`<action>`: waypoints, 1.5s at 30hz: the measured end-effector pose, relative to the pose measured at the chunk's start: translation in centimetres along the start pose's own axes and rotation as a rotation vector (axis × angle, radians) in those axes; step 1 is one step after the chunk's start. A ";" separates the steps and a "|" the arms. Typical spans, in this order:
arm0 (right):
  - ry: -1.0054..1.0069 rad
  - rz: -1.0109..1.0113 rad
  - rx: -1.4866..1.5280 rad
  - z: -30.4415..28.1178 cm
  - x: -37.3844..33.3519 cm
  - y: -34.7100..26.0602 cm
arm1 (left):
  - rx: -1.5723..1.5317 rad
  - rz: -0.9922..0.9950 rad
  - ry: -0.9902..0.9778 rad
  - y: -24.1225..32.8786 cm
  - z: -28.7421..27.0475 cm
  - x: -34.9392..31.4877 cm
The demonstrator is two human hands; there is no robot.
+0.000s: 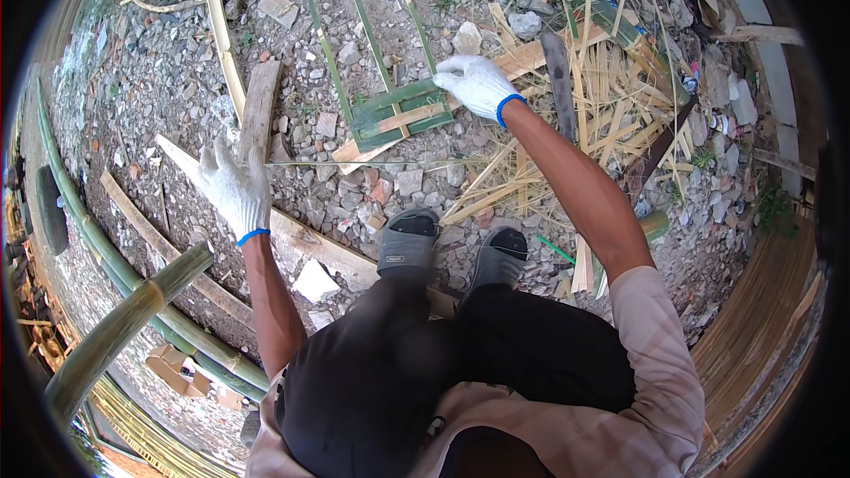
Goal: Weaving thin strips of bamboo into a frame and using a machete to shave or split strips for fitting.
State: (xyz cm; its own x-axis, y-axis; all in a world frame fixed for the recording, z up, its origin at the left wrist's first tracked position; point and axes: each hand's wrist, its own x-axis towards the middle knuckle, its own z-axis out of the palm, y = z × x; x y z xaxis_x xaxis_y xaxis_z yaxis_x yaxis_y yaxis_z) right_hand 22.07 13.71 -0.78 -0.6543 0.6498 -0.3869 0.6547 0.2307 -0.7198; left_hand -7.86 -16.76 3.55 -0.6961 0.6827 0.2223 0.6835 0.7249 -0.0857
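My left hand (pixel 235 188), in a white knit glove with a blue cuff, is spread with its fingers apart beside a weathered wooden board (pixel 261 106). A thin bamboo sliver (pixel 354 163) runs rightward from near its fingertips; whether they touch is unclear. My right hand (pixel 478 87), gloved alike, has its fingers bent at the upper right corner of a green bamboo lattice (pixel 403 115), closed on an upright bamboo strip (pixel 412 9). Several long green strips stretch away from this lattice, and pale cross pieces pass through it. The lattice lies on the stony ground beyond my sandals (pixel 410 239).
Pale bamboo offcuts (pixel 611 115) are heaped at the right, with a dark flat blade-like piece (pixel 560 84) beside them. A thick bamboo pole (pixel 124 336) juts in at lower left. Long green bamboo (pixel 97 243) curves along the left. A plank (pixel 323 248) lies by my feet.
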 end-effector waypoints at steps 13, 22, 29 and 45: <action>-0.003 0.000 0.006 0.0 0.0 0.8 | -0.706 0.720 -0.253 20.2 1.6 -2.4; -0.027 0.088 0.135 -3.4 -1.1 2.7 | -0.726 0.771 -0.250 20.5 4.5 -2.2; 0.246 -0.143 -0.049 -5.6 -0.8 3.1 | -0.735 0.765 -0.249 20.8 4.1 -2.2; -0.062 -0.025 -0.017 -0.8 0.6 0.5 | -0.921 0.470 -0.065 22.4 4.3 -1.2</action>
State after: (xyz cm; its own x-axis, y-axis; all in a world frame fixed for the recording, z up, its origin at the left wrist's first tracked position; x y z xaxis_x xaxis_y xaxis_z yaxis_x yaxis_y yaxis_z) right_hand 22.31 14.83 -0.92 -0.6924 0.5979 -0.4038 0.6436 0.2589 -0.7202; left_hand 7.34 -1.00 -2.86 -0.3077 0.9019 0.3030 0.7733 0.0515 0.6320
